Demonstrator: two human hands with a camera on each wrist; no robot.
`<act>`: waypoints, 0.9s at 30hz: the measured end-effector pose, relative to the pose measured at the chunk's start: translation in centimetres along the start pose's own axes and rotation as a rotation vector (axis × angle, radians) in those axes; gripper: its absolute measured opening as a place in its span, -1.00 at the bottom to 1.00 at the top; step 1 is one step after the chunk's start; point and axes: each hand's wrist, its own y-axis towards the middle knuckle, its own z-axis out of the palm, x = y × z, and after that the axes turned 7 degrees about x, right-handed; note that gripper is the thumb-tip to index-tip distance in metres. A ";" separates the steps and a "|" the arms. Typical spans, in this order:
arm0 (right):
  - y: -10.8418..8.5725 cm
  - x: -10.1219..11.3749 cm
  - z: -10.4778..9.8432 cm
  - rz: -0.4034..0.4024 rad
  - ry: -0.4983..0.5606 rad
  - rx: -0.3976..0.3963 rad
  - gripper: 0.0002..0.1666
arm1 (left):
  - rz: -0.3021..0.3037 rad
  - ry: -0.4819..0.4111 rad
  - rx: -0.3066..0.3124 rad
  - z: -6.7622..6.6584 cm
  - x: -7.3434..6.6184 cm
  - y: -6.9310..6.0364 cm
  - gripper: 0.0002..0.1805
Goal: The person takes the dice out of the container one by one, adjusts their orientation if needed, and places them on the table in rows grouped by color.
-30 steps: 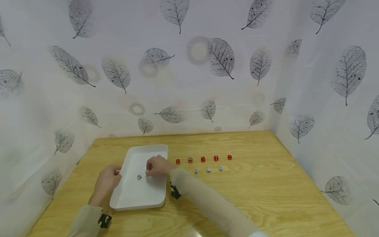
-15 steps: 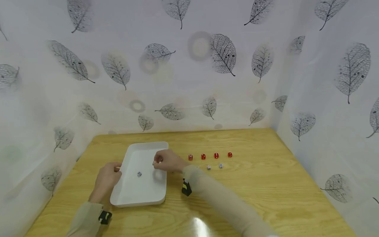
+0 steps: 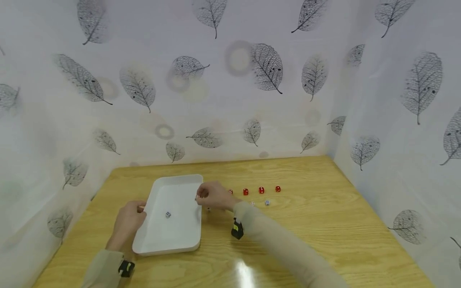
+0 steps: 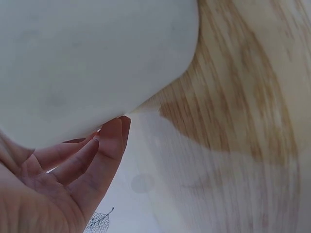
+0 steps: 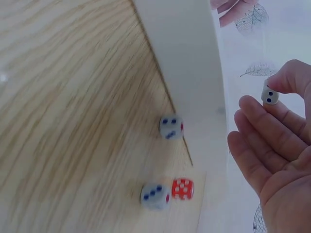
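My left hand (image 3: 127, 220) grips the left rim of a white tray (image 3: 169, 238); its fingertips meet the tray's edge in the left wrist view. My right hand (image 3: 216, 196) pinches a white die (image 5: 270, 92) between thumb and forefinger, over the tray's right rim, with the other fingers spread below. Inside the tray lies one white die (image 3: 167, 215). On the table close to the tray's outer right wall sits another white die (image 5: 171, 126), and beyond it a white die (image 5: 155, 196) next to a red die (image 5: 182, 189).
Right of the tray, a row of red dice (image 3: 261, 190) lies on the wooden table (image 3: 306, 224). White dice (image 3: 267, 203) sit in front of them, partly covered by my right hand and sleeve. A leaf-patterned white curtain (image 3: 216, 100) stands behind and at both sides.
My right hand has lifted a white die from the tray's floor and carried it right to the right rim. One white die stays inside. The left hand keeps its place at the rim.
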 end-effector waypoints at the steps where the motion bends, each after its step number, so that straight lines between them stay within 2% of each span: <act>1: -0.2 -0.1 -0.2 0.000 0.002 0.000 -0.91 | 0.000 0.003 -0.002 0.0 0.0 0.0 -0.52; 7: -1.3 -1.5 -1.2 0.013 -0.007 -0.003 -0.89 | 0.013 0.016 -0.012 0.0 -0.1 0.0 -0.52; 19: -4.7 -4.2 -3.7 0.028 -0.076 -0.023 -0.86 | 0.018 0.001 -0.030 0.3 0.3 0.2 -0.54; 27: -6.8 -5.6 -5.3 0.074 -0.095 -0.027 -0.83 | 0.018 0.005 -0.027 0.4 0.3 0.1 -0.54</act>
